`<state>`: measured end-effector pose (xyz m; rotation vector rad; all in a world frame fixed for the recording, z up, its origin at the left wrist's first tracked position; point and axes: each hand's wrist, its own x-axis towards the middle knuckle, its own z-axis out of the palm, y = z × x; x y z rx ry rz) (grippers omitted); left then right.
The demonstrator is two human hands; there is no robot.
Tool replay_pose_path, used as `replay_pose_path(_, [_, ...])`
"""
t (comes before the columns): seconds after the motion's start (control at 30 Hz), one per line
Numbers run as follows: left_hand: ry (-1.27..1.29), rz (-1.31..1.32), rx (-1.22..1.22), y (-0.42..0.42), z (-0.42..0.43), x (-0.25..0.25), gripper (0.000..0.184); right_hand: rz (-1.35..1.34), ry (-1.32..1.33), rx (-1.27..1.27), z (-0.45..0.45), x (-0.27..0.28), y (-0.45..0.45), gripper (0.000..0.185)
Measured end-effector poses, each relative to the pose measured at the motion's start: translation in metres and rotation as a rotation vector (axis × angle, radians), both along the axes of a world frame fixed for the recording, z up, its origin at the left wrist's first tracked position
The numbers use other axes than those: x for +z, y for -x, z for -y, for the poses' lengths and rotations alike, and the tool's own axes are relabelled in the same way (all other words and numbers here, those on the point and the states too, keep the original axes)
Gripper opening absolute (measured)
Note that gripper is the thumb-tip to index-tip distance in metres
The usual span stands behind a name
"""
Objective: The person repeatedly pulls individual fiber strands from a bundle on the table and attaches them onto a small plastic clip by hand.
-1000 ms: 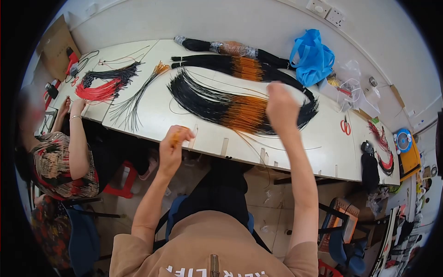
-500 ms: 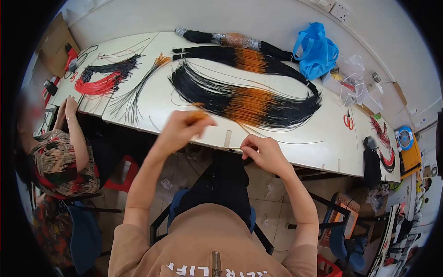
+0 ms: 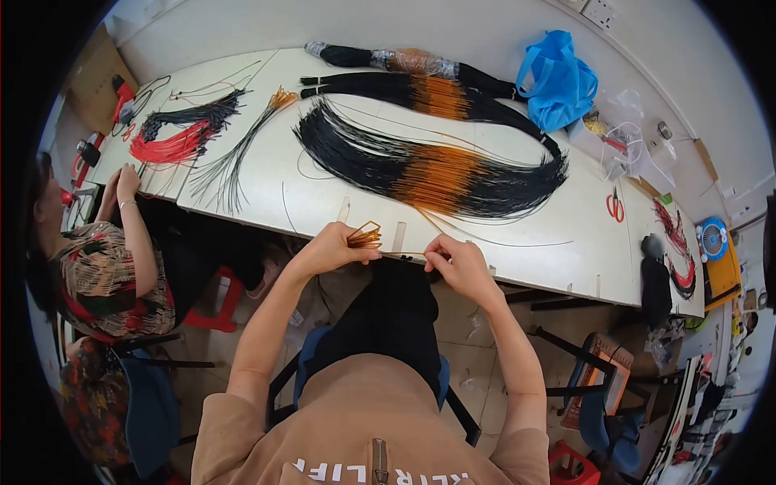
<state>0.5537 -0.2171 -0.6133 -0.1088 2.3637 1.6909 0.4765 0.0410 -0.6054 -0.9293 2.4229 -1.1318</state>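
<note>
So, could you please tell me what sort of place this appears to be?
Probably a small craft workshop: a bundle of black-and-orange cords lies spread on a long white worktable, red-handled scissors lie towards the right, and another person sits at the left.

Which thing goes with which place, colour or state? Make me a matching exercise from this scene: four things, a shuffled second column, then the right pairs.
Things:
1. Left hand
2. Scissors
3. Right hand
4. Bag

Places, colours or states:
A. Pinching a thin strand at the fingertips, with no bunch of loops in the grip
B. Blue, at the wall side of the table
C. Gripping a bunch of orange loops
D. Red-handled, lying on the table

Right pairs: 1-C, 2-D, 3-A, 4-B
</note>
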Motion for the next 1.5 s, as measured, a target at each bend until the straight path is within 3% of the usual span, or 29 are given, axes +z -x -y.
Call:
replay_pose_path(0.47, [0.037,0.045,0.065,-0.001,-0.002,-0.003,0.026,0.016,0.046,-0.044,0.000,-0.011,0.000,0.010])
replay_pose_path(0.6, [0.261,-0.137,0.094,0.005,-0.014,0.008,0.030,0.010,0.031,-0.030,0.002,-0.009,-0.003,0.011])
replay_pose_path(0.8, [0.158,-0.223,-0.047,0.021,-0.031,-0.006,0.034,0.098,0.045,-0.049,0.004,-0.002,-0.003,0.012])
replay_pose_path(0.97, [0.144,-0.229,0.006,0.016,-0.031,-0.010,0.033,0.217,0.286,-0.183,-0.006,-0.017,0.002,0.014])
replay_pose_path(1.13, [0.125,-0.216,0.021,0.015,-0.027,-0.017,0.032,0.130,0.260,-0.162,-0.002,-0.018,0.000,0.012])
replay_pose_path(1.27, [0.119,-0.197,0.015,0.013,-0.027,-0.015,0.032,-0.119,0.094,-0.075,0.007,-0.016,-0.013,0.010])
replay_pose_path(1.5, [0.108,-0.241,-0.006,0.012,-0.026,-0.020,0.031,-0.142,0.111,-0.096,0.010,-0.024,-0.015,0.007])
